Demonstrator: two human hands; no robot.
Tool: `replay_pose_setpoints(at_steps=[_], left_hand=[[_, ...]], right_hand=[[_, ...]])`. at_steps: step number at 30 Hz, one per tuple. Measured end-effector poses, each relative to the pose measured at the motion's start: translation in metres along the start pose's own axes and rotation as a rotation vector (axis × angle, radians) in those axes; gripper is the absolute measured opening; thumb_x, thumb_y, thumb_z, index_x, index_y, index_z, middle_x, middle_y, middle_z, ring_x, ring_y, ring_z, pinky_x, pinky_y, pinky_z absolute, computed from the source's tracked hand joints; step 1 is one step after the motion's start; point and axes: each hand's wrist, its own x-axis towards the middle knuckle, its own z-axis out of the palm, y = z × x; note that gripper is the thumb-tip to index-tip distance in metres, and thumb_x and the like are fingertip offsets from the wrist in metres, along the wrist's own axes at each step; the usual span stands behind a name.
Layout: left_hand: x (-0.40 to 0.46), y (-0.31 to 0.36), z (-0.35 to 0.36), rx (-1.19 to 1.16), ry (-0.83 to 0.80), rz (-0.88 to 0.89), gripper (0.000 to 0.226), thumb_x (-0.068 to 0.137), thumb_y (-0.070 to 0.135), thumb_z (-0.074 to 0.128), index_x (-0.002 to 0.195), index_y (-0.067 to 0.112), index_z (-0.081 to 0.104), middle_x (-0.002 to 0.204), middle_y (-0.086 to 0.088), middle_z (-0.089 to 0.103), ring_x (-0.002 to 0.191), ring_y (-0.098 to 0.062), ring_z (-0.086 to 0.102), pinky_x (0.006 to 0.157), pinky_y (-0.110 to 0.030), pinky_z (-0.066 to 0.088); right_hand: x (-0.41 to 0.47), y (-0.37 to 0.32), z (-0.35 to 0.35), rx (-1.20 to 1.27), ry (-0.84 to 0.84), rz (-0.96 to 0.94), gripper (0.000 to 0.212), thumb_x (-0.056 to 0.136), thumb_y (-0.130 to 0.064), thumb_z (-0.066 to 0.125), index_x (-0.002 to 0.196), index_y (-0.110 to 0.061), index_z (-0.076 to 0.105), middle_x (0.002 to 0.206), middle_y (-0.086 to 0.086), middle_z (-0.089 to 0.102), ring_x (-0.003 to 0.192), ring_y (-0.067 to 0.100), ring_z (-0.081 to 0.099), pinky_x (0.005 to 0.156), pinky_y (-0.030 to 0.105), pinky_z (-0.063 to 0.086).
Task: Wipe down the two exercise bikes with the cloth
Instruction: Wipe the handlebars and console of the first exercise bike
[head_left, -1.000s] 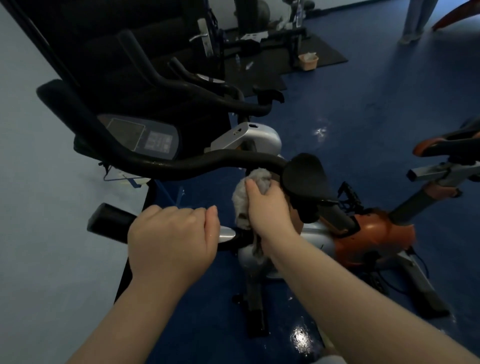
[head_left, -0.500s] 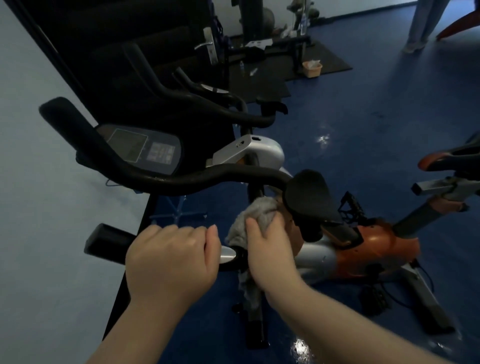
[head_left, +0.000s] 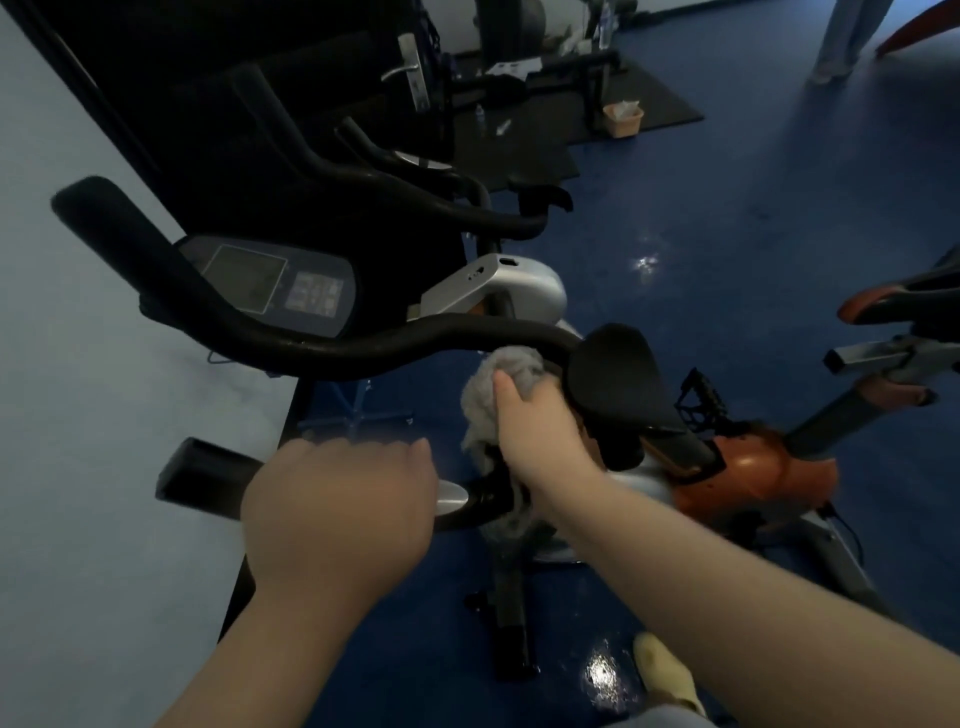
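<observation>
Fingers first: our right hand (head_left: 540, 431) has its fingers curled round the grey cloth (head_left: 498, 384), thumb lying over the top of the wad, pressing it against the underside of the curved black handlebar (head_left: 363, 348) where the bar meets the black pad (head_left: 618, 379) on the right. A tail of the cloth hangs down past the wrist towards the stem.

Our left hand (head_left: 337, 514) is wrapped over the near black grip (head_left: 202, 478), fingers together and curled down round it; it looks like a steadying hold, no cloth in it.

Progress, as a judgement: we're mid-wipe on the handlebar area of the near bike (head_left: 748, 473), the orange and silver one. The bar is too dark to tell wiped from unwiped. Console (head_left: 275, 283), frame, orange housing, pedal (head_left: 701, 402) and the base all look like work still to do on this bike, and we can't confirm any of it as done.

The second bike (head_left: 498, 283), silver housing just beyond on the far side, has no hand or cloth on it. An orange-edged saddle (head_left: 904, 296) sits at far right.

Estimate: the second bike still ahead of us.
</observation>
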Motion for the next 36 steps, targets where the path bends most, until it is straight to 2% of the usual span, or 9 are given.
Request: replay_pose_setpoints(at_steps=[3,7,14,18,21,24,27,31,36], left_hand=[[-0.002,0.001,-0.002,-0.005,-0.023,-0.020,0.054,0.093,0.023,0.042,0.040,0.015,0.044,0.035,0.000,0.040,0.032,-0.022,0.035,0.049,-0.027,0.024],[-0.002,0.001,-0.001,-0.014,-0.009,-0.014,0.054,0.093,0.023,0.042,0.039,0.015,0.043,0.034,0.000,0.038,0.031,-0.021,0.034,0.049,-0.027,0.025],[0.001,0.002,-0.004,-0.003,0.013,-0.030,0.054,0.092,0.022,0.043,0.039,0.014,0.045,0.034,-0.001,0.040,0.031,-0.022,0.035,0.048,-0.026,0.025],[-0.001,0.001,-0.002,-0.015,0.030,-0.023,0.056,0.094,0.023,0.040,0.039,0.015,0.046,0.034,-0.001,0.041,0.032,-0.022,0.038,0.047,-0.028,0.028],[-0.002,0.000,-0.001,-0.021,0.041,0.019,0.053,0.095,0.022,0.039,0.043,0.015,0.049,0.037,-0.001,0.047,0.034,-0.023,0.043,0.048,-0.032,0.033],[-0.005,-0.005,-0.006,-0.053,0.086,0.056,0.047,0.096,0.020,0.040,0.052,0.015,0.056,0.047,-0.003,0.057,0.043,-0.023,0.053,0.058,-0.036,0.036],[-0.009,-0.016,-0.019,-0.158,0.091,0.021,0.042,0.099,0.019,0.039,0.069,0.010,0.068,0.069,-0.002,0.071,0.074,-0.023,0.070,0.075,-0.039,0.045],[-0.012,-0.038,-0.034,-0.122,0.098,-0.163,0.030,0.098,0.019,0.045,0.089,0.008,0.072,0.093,-0.003,0.072,0.093,-0.022,0.067,0.087,-0.035,0.042],[-0.015,-0.031,-0.034,-0.446,0.202,-0.545,0.027,0.101,0.015,0.040,0.106,0.007,0.066,0.098,0.006,0.061,0.091,-0.005,0.055,0.083,-0.010,0.040]], right_hand=[[-0.007,0.001,0.000,0.018,-0.004,-0.036,0.035,0.100,-0.036,0.043,0.122,-0.009,0.048,0.109,0.000,0.057,0.100,0.019,0.057,0.085,0.029,0.044],[-0.035,0.021,0.003,0.025,-0.004,-0.016,0.022,0.099,-0.032,0.044,0.109,-0.012,0.046,0.084,-0.009,0.051,0.072,0.002,0.050,0.055,0.010,0.036],[0.002,-0.001,0.003,0.080,0.001,-0.004,0.036,0.101,-0.036,0.040,0.125,-0.011,0.050,0.117,0.010,0.061,0.105,0.024,0.058,0.080,0.024,0.042],[-0.053,0.030,0.014,0.057,0.139,-0.265,0.050,0.098,-0.026,0.041,0.146,-0.017,0.029,0.147,0.005,0.036,0.133,0.017,0.036,0.093,0.003,0.025],[-0.070,0.037,0.024,-0.270,0.143,-0.543,0.049,0.098,-0.040,0.023,0.141,-0.021,0.036,0.154,-0.001,0.026,0.145,0.012,0.013,0.119,0.036,0.016],[-0.059,0.027,0.007,-0.579,0.034,-0.797,0.050,0.098,-0.039,0.020,0.118,-0.019,0.061,0.127,-0.003,0.060,0.133,0.015,0.039,0.118,0.037,0.011],[-0.035,0.035,-0.030,-0.719,-0.233,-1.031,0.042,0.094,-0.037,0.035,0.104,-0.011,0.066,0.100,0.003,0.067,0.103,0.019,0.060,0.114,0.036,0.025],[-0.042,0.026,-0.008,-0.678,-0.047,-1.046,0.035,0.093,-0.035,0.042,0.080,-0.012,0.065,0.068,0.002,0.063,0.063,0.019,0.060,0.071,0.037,0.052],[-0.053,0.001,0.009,-0.785,-0.093,-1.067,0.057,0.096,-0.047,0.025,0.147,-0.021,0.027,0.071,-0.007,0.064,0.044,0.012,0.055,0.037,0.029,0.045]])
